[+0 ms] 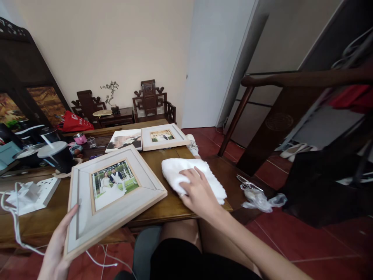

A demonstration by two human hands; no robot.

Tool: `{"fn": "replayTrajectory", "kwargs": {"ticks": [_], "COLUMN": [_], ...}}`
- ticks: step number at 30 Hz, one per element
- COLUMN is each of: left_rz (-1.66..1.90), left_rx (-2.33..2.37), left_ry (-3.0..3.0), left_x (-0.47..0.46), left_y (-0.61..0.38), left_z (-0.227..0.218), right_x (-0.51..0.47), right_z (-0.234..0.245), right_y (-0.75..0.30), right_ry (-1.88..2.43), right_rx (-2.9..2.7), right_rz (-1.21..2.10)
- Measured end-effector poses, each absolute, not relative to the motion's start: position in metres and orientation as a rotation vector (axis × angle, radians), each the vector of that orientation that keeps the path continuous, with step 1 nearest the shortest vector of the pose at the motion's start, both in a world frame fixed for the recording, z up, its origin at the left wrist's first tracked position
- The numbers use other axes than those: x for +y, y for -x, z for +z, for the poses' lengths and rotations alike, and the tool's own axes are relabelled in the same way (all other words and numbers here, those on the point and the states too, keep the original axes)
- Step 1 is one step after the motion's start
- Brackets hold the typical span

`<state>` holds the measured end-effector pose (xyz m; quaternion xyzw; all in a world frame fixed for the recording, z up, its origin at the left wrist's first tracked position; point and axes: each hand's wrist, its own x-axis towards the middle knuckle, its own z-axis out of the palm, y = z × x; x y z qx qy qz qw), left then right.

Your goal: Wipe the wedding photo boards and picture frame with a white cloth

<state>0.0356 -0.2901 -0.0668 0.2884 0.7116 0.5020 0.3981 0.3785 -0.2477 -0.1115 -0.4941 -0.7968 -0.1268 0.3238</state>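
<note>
My left hand (60, 237) grips the lower left edge of a picture frame (113, 221), pale with a light wood rim. It is tilted up at the table's front edge and holds a photo of a couple (115, 182) on grass. My right hand (198, 190) lies over a folded white towel (214, 181) at the table's right corner, its bent fingers pressed into the cloth. Behind the raised frame, a second picture frame (182, 137) lies flat beside a photo panel (124, 140), partly blurred.
On the wooden table (159, 210), a white power strip (48, 192) with cables and a lidded dark cup (58, 155) stand left. A pink container (80, 138) and a small clear cup (91, 142) are farther back. Scissors (246, 181) and a clear plastic bag (262, 198) lie right, beside a wooden chair (268, 128).
</note>
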Motion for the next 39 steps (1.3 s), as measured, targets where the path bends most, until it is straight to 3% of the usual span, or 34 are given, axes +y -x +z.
{"fn": "replayTrajectory", "kwargs": {"ticks": [5,11,14,17,22,25,31,39], "left_rz": [1.164,1.127,1.056,0.996,0.962,0.977,0.848,0.826], "left_rx": [1.737,1.648,1.539,1.456,1.393,1.357,1.432,1.775], "left_ry": [-0.870,-0.844,-0.789,-0.809,-0.755,-0.794,-1.087,-1.909], "left_x": [-0.288,-0.275,-0.268,-0.259,-0.244,-0.238,-0.237,-0.225], "left_y": [-0.034,-0.048,-0.063,-0.076,-0.090,-0.097,-0.095,-0.087], "left_z": [-0.079,-0.091,-0.090,-0.090,-0.098,-0.101,-0.093,-0.097], "right_x": [-0.247,-0.247,-0.242,-0.232,-0.215,-0.212,-0.221,-0.218], "right_z": [-0.059,-0.024,-0.022,-0.020,-0.028,-0.052,-0.104,-0.104], "right_y": [-0.420,-0.451,-0.459,-0.470,-0.484,-0.469,-0.419,-0.420], "right_ry": [1.037,1.252,1.316,1.294,1.285,1.154,1.077,1.246], "right_rx": [-1.663,-1.379,-1.398,-1.568,-1.920,-2.183,-2.515,-2.501], "right_rz": [-0.202,0.346,0.455,0.355,-0.285,-0.468,-0.237,0.040]}}
